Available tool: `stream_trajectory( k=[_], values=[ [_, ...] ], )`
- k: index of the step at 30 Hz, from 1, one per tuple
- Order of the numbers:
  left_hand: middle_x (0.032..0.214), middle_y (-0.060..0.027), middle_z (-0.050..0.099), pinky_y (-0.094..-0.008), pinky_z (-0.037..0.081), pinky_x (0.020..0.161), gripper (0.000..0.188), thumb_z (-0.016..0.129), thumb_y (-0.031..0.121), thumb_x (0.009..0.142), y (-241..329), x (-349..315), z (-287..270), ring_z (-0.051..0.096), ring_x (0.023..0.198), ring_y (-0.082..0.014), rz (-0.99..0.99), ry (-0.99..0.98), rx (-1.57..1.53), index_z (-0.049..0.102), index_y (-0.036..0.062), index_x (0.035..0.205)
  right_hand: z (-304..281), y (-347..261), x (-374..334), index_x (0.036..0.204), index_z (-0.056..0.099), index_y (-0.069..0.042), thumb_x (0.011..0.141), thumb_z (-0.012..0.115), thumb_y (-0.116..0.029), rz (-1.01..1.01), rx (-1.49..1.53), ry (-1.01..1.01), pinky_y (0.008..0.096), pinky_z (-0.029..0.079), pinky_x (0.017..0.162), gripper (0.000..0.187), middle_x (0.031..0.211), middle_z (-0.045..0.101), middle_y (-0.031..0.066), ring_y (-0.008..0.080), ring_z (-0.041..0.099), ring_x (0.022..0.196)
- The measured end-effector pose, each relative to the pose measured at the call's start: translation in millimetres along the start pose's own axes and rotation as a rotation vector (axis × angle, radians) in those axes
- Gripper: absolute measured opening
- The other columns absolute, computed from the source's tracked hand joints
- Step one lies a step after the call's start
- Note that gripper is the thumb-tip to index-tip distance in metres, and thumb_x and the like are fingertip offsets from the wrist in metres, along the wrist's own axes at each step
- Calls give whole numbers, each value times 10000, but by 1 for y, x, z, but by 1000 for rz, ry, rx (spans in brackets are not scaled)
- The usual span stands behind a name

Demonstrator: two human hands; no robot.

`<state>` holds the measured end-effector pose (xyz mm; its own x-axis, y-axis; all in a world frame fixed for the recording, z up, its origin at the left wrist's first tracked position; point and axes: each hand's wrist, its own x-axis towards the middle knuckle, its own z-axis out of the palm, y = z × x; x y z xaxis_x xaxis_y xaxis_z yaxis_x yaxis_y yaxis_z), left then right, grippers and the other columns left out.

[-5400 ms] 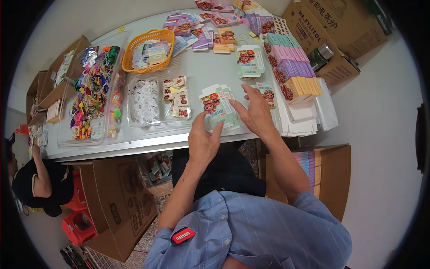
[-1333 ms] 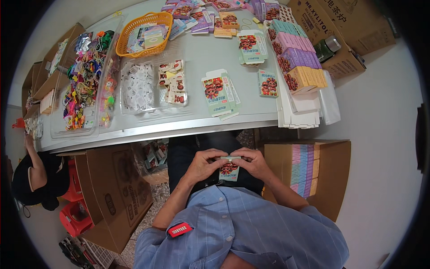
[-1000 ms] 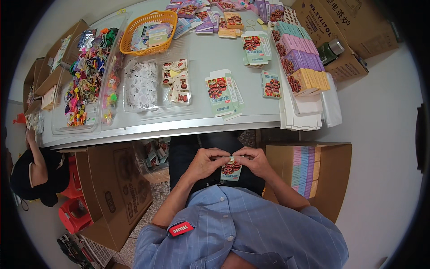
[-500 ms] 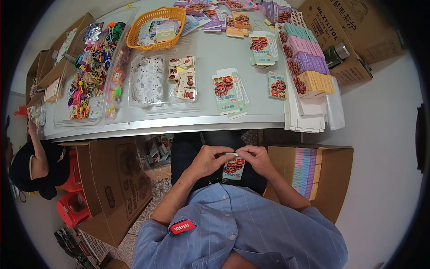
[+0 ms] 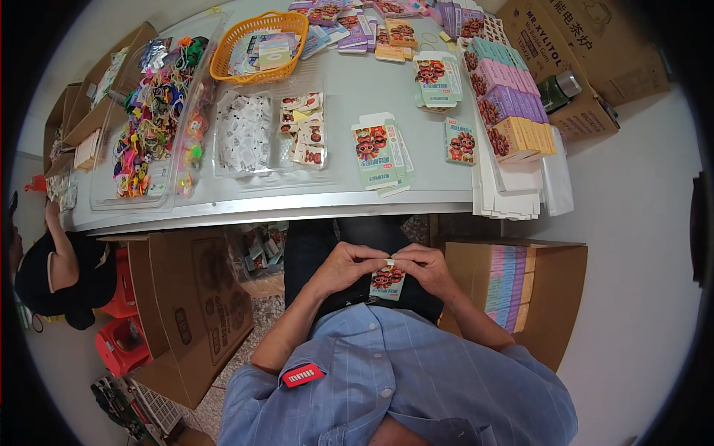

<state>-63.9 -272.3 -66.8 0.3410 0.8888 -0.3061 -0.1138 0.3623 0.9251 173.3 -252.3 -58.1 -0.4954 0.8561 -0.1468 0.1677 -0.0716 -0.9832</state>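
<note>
Over my lap, a small light-green printed carton (image 5: 387, 281) hangs upright between both hands. My left hand (image 5: 346, 266) pinches its upper end from the left, thumb and forefinger together at the white flap. From the other side my right hand (image 5: 424, 267) grips the same flap edge, fingertips almost meeting the left ones. On the table ahead lie flat green cartons (image 5: 378, 154) in a loose overlap. A filled-out green box (image 5: 460, 142) is to their right, with a stack of green cartons (image 5: 437, 80) behind it.
A clear tray (image 5: 245, 134) holds white packets and printed cards. Left of it is a bin of colourful trinkets (image 5: 160, 111); an orange basket (image 5: 260, 46) stands behind. Rows of boxes (image 5: 509, 104) line the right edge. Open cardboard boxes (image 5: 550, 297) flank my legs. Another person (image 5: 63, 267) sits far left.
My fingers have shifted slightly at the carton's top, and the white flap now shows between them. The person at far left has moved a little.
</note>
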Motion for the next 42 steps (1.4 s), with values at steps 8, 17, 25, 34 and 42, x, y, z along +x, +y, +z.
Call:
stream_trajectory(
  k=[8, 17, 25, 34, 42],
  values=[
    [847, -30, 742, -208, 513, 660, 175, 725, 119, 926, 8, 4, -3, 635, 743, -57, -132, -22, -45, 770, 26, 1068, 4, -3, 1, 1038, 745, 27, 919, 695, -65, 96, 134, 40, 252, 516, 750, 158, 922, 706, 83, 117, 648, 838],
    [856, -33, 738, -210, 508, 671, 168, 714, 96, 931, 9, 1, -2, 624, 754, -52, -33, -58, 56, 763, 14, 1070, 4, -3, -1, 1017, 735, 59, 916, 669, -8, 102, 135, 26, 258, 520, 764, 138, 966, 696, 116, 136, 639, 846],
    [869, -21, 734, -211, 508, 699, 183, 691, 99, 950, -4, -3, -3, 617, 787, -47, -4, -65, 38, 748, 7, 1097, 6, -7, 0, 987, 736, 52, 904, 678, -19, 152, 129, 4, 256, 515, 760, 124, 946, 693, 98, 123, 634, 839],
    [928, -37, 757, -236, 565, 627, 213, 685, 157, 941, 19, 15, -25, 670, 774, -77, -213, -237, 9, 761, 43, 1104, 5, -3, 4, 972, 737, 55, 893, 668, 3, 132, 139, 36, 263, 512, 772, 117, 962, 699, 105, 144, 643, 866],
    [911, -32, 721, -207, 492, 662, 233, 725, 69, 899, -4, 0, -11, 626, 761, -63, 62, -149, 123, 747, 20, 1126, 6, 3, -5, 985, 737, 50, 905, 661, 1, 73, 92, 38, 262, 507, 776, 120, 973, 690, 101, 142, 631, 877]
  ],
)
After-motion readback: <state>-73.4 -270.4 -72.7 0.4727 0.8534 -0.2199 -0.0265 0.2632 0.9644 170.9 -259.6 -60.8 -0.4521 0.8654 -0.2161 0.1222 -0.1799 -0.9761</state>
